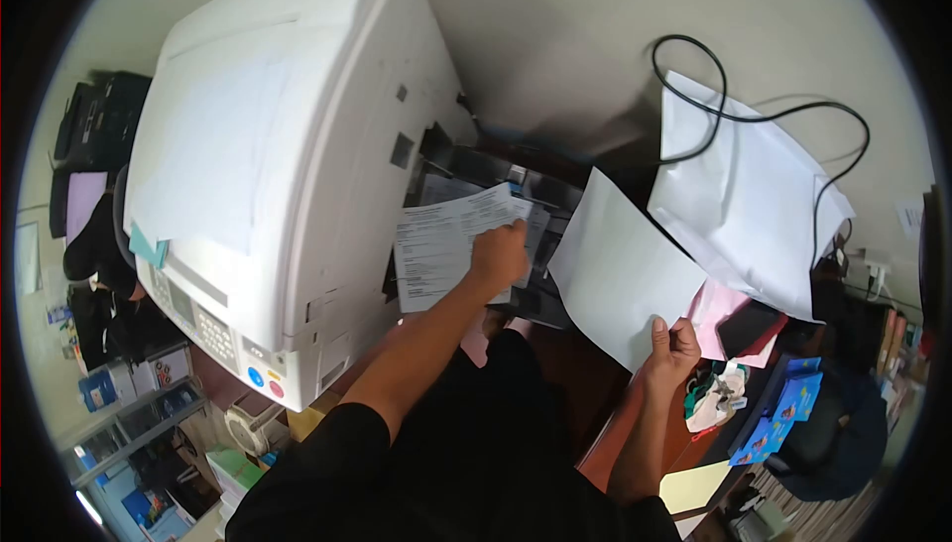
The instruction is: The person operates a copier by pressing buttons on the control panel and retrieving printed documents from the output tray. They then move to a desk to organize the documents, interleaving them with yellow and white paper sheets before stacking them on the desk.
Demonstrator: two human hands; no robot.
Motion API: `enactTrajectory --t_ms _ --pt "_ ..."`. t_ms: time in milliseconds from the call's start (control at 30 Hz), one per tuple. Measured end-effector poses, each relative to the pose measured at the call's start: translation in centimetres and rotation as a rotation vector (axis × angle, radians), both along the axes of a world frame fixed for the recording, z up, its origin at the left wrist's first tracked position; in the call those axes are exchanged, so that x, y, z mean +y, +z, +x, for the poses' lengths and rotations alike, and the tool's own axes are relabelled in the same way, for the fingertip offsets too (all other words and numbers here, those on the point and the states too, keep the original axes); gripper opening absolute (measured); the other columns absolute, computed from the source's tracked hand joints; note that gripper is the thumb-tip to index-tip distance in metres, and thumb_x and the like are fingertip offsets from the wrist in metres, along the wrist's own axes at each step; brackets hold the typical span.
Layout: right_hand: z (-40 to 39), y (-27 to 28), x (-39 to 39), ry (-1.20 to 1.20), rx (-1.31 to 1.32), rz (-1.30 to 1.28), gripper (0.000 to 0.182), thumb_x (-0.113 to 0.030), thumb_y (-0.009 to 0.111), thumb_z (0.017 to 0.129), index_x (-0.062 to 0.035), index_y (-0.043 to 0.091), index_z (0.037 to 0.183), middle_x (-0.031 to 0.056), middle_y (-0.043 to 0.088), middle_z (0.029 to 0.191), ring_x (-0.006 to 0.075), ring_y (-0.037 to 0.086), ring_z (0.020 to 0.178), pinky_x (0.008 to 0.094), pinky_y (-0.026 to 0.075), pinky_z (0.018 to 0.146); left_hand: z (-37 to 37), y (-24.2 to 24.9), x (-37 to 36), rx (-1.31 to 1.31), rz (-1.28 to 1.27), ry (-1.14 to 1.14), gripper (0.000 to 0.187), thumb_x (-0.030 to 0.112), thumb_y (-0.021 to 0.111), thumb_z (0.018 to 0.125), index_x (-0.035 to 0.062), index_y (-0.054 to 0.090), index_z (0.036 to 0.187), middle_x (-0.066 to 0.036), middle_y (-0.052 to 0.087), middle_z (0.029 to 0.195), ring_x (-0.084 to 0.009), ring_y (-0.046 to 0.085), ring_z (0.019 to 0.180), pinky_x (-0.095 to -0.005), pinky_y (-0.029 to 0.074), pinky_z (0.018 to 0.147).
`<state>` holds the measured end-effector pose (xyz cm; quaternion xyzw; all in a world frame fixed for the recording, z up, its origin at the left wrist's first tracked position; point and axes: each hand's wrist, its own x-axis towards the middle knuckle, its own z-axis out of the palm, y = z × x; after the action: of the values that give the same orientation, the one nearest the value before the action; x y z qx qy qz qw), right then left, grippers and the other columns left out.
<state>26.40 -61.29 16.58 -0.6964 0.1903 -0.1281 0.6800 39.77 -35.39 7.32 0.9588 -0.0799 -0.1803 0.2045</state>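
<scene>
Beside the large white copier [238,145], a stack of printed sheets [431,254] lies on the dark output tray [548,195]. My left hand [501,254] is closed at the right side of these sheets, its fingers curled over their edge; the fingertips are partly hidden. To the right, my right hand [671,349] pinches the lower corner of a white sheet [625,269] between thumb and fingers. That sheet is slightly curved, and its visible side looks blank. The copier's panel has a blue button [255,376] and a red button [275,390].
A black cable [769,118] loops over large white paper [739,185] against the wall. Pink paper [709,309], a dark pouch [744,331] and blue packets [783,413] lie at the right. Another person's dark sleeve [89,240] shows at the far left.
</scene>
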Motion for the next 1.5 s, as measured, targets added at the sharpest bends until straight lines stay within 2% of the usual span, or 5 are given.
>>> enactTrajectory --t_ms 533,767,967,1233,1500 --pt "1.4 10.8 3.4 0.377 -0.155 -0.697 0.007 0.0 0.061 0.09 0.0044 0.066 0.091 0.0096 0.063 0.073 0.0135 0.056 0.063 0.025 0.043 0.06 -2.6 -6.7 1.9 0.154 0.012 0.211 0.052 0.032 0.069 0.08 -0.0048 0.053 0.114 -0.024 0.068 0.099 -0.0385 0.068 0.093 -0.0471 0.054 0.083" --pt "10.2 26.2 12.8 1.084 -0.45 -0.909 0.007 0.0 0.065 0.074 -0.0023 0.064 0.081 0.0135 0.058 0.066 0.0361 0.056 0.059 0.0414 0.043 0.054 -10.5 6.7 4.7 0.275 -0.38 0.356 0.041 0.03 0.069 0.084 0.0028 0.055 0.111 -0.019 0.068 0.087 -0.0378 0.067 0.088 -0.046 0.053 0.078" --pt "17.4 37.3 21.1 1.151 -0.346 -0.399 0.023 -0.01 0.074 0.08 0.0016 0.066 0.098 0.0043 0.069 0.085 0.0128 0.064 0.07 0.0246 0.051 0.07 -17.8 22.0 12.7 0.3 -0.704 -0.18 0.031 0.028 0.07 0.086 0.0018 0.06 0.098 -0.012 0.068 0.079 -0.0343 0.068 0.076 -0.0434 0.052 0.067" --pt "24.2 25.4 37.6 0.898 -0.132 0.161 0.02 -0.01 0.061 0.093 0.0026 0.067 0.107 0.0091 0.071 0.094 0.0117 0.066 0.078 0.0263 0.053 0.074 -24.6 31.3 33.6 -0.048 -0.874 0.166 0.018 0.014 0.078 0.082 0.0056 0.068 0.094 -0.002 0.062 0.068 -0.0057 0.056 0.06 -0.0225 0.042 0.053" --pt "23.7 17.2 45.7 0.379 -0.074 -0.639 0.03 -0.019 0.068 0.083 0.0063 0.067 0.099 0.0166 0.071 0.083 0.0252 0.067 0.076 0.0383 0.054 0.073 -28.3 25.0 46.8 -0.377 -0.514 0.367 0.02 0.008 0.078 0.077 0.0054 0.066 0.093 -0.005 0.065 0.069 -0.0087 0.054 0.048 -0.0244 0.04 0.046"
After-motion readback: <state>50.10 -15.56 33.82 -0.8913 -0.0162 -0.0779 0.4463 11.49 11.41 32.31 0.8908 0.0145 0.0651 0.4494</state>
